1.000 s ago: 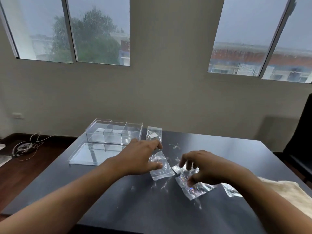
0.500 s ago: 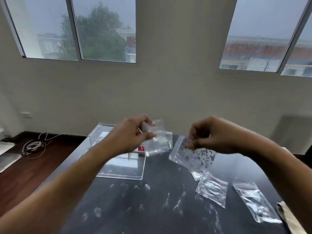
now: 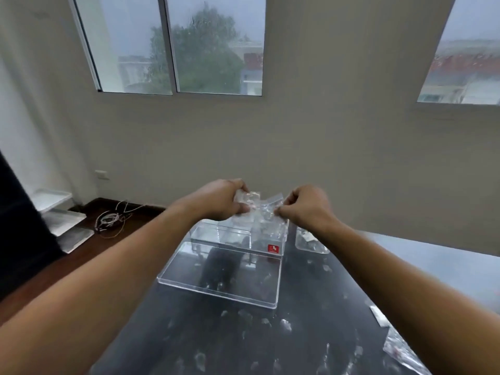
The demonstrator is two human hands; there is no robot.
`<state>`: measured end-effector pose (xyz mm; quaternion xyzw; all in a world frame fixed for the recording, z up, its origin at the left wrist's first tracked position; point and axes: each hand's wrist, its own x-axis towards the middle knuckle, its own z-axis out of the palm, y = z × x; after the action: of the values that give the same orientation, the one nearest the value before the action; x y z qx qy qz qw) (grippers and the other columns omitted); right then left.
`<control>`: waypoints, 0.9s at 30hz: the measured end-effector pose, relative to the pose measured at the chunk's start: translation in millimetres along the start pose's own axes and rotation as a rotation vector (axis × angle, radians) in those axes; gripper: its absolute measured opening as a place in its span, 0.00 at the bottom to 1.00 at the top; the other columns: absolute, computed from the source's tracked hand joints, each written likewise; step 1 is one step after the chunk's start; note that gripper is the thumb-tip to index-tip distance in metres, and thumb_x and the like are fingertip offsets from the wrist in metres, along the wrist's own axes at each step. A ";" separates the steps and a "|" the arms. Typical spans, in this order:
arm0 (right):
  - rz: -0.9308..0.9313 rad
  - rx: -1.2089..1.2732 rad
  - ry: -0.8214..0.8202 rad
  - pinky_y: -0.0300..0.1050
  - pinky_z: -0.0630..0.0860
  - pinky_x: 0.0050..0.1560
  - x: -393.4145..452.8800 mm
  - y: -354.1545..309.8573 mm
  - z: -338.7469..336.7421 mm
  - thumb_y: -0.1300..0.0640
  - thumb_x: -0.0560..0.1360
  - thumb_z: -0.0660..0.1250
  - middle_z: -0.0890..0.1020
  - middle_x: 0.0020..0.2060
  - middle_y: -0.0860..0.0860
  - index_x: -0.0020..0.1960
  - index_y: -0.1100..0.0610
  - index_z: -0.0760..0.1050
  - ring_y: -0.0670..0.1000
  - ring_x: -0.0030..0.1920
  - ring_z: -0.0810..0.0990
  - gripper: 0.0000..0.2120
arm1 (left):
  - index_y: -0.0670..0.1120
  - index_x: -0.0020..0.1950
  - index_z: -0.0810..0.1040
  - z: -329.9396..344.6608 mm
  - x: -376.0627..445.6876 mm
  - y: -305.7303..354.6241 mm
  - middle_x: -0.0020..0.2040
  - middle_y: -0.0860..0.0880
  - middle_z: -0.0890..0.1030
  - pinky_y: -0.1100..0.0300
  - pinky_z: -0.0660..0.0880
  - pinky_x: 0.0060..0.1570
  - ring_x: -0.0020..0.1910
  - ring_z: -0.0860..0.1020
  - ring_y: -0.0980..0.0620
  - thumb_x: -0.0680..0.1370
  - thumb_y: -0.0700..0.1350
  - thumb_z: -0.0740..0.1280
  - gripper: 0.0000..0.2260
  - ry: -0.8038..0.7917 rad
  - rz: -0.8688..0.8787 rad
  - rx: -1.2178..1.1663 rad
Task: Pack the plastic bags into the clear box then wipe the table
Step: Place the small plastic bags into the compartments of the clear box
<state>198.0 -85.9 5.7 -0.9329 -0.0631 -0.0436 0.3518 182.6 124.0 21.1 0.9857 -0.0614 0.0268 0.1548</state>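
The clear box [image 3: 216, 235], split into compartments and marked with a red sticker, stands on the dark table [image 3: 270, 336]. Its flat clear lid [image 3: 224, 280] lies just in front of it. My left hand [image 3: 221, 200] pinches one small plastic bag [image 3: 247, 198] and my right hand [image 3: 305, 205] pinches a second bag [image 3: 267, 213]. Both bags hang together over the box's right compartment. Another bag [image 3: 309, 239] lies on the table right of the box, and two more [image 3: 397, 347] lie at the right edge.
Wet smears and droplets [image 3: 243, 320] cover the table in front of the lid. Coiled cables [image 3: 111, 219] and white trays [image 3: 54, 201] sit on the wooden floor to the left. A wall with windows stands behind the table.
Both hands lifted a bag each off the table, then moved forward and together over the box's right compartment. The view has shifted left, so the cloth is out of sight.
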 end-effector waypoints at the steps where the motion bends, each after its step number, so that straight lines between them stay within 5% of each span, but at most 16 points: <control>1: -0.025 -0.040 0.009 0.52 0.84 0.43 -2.1 0.6 3.3 0.55 0.67 0.78 0.86 0.33 0.54 0.36 0.59 0.82 0.56 0.39 0.86 0.09 | 0.51 0.71 0.72 3.8 -0.7 -1.0 0.38 0.56 0.73 0.57 0.68 0.45 0.42 0.73 0.50 0.78 0.56 0.70 0.23 -0.024 0.003 0.017; 3: -0.090 -0.113 0.013 0.52 0.82 0.49 -9.2 0.3 6.5 0.52 0.67 0.77 0.85 0.42 0.52 0.46 0.56 0.82 0.56 0.46 0.84 0.11 | 0.51 0.71 0.71 9.1 -2.4 -4.2 0.38 0.57 0.72 0.56 0.68 0.46 0.45 0.73 0.49 0.79 0.56 0.70 0.23 -0.046 0.019 0.032; 5: -0.170 -0.207 -0.009 0.52 0.77 0.58 -15.4 2.4 6.5 0.49 0.69 0.77 0.79 0.56 0.53 0.66 0.54 0.76 0.56 0.58 0.79 0.28 | 0.53 0.71 0.71 9.7 -3.2 -7.3 0.42 0.55 0.76 0.56 0.69 0.48 0.48 0.74 0.48 0.78 0.57 0.70 0.23 -0.041 0.018 0.041; 7: -0.286 -0.242 0.002 0.52 0.73 0.63 -20.8 4.7 0.7 0.44 0.71 0.76 0.73 0.61 0.53 0.76 0.51 0.67 0.56 0.62 0.75 0.37 | 0.54 0.71 0.72 6.6 -4.8 -8.6 0.50 0.52 0.80 0.55 0.70 0.49 0.51 0.76 0.49 0.78 0.55 0.70 0.22 -0.030 0.020 0.069; 10: -0.556 -0.369 -0.094 0.52 0.71 0.64 -20.6 9.2 -14.9 0.31 0.74 0.67 0.77 0.62 0.48 0.70 0.45 0.75 0.51 0.62 0.77 0.30 | 0.56 0.70 0.75 4.2 -6.3 -9.4 0.55 0.50 0.79 0.57 0.68 0.52 0.56 0.76 0.47 0.80 0.50 0.68 0.17 -0.003 0.035 0.126; 13: -0.726 -0.586 -0.366 0.49 0.65 0.70 -18.3 19.4 -20.4 0.22 0.73 0.50 0.80 0.65 0.39 0.65 0.42 0.80 0.43 0.69 0.74 0.36 | 0.57 0.74 0.73 6.3 -9.2 -8.3 0.64 0.46 0.75 0.55 0.68 0.60 0.64 0.74 0.44 0.81 0.50 0.66 0.20 -0.015 0.041 0.181; 15: -0.786 -0.659 -0.408 0.48 0.61 0.73 -19.0 27.1 -16.3 0.22 0.75 0.45 0.81 0.64 0.39 0.66 0.44 0.80 0.41 0.71 0.71 0.38 | 0.56 0.77 0.67 9.2 -12.4 -7.2 0.66 0.46 0.71 0.52 0.65 0.67 0.66 0.71 0.44 0.79 0.54 0.69 0.27 0.018 0.062 0.241; 18: -0.782 -0.579 -0.420 0.47 0.61 0.75 -18.0 31.2 -7.5 0.23 0.76 0.49 0.83 0.63 0.43 0.67 0.48 0.79 0.44 0.69 0.74 0.38 | 0.56 0.76 0.66 10.6 -20.1 -4.6 0.67 0.49 0.70 0.50 0.63 0.69 0.68 0.70 0.47 0.77 0.53 0.71 0.29 0.170 0.123 0.214; 22: -0.815 -0.376 -0.357 0.52 0.66 0.73 -17.3 31.0 -4.9 0.26 0.74 0.60 0.78 0.67 0.45 0.69 0.45 0.77 0.48 0.70 0.72 0.33 | 0.56 0.63 0.77 11.6 -35.7 -1.5 0.62 0.55 0.78 0.52 0.64 0.65 0.63 0.75 0.52 0.82 0.54 0.63 0.11 0.217 0.245 0.201; 25: -0.903 -0.546 -0.289 0.55 0.56 0.78 -12.9 33.4 -16.3 0.23 0.71 0.60 0.70 0.74 0.43 0.73 0.38 0.70 0.49 0.77 0.63 0.35 | 0.55 0.57 0.80 19.4 -42.8 -8.0 0.54 0.57 0.80 0.48 0.63 0.65 0.57 0.76 0.55 0.84 0.62 0.50 0.21 0.050 0.230 0.262; 27: -0.870 -0.617 -0.349 0.53 0.58 0.77 -8.0 36.1 -25.5 0.26 0.72 0.63 0.69 0.74 0.42 0.73 0.37 0.70 0.48 0.75 0.65 0.33 | 0.54 0.52 0.79 28.1 -46.7 -14.7 0.48 0.57 0.79 0.47 0.61 0.65 0.54 0.75 0.57 0.83 0.65 0.43 0.27 -0.016 0.234 0.280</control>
<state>194.6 -130.3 0.3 -0.8739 -0.4840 -0.0460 -0.0038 139.2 134.5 -13.4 0.9839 -0.1727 0.0452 0.0112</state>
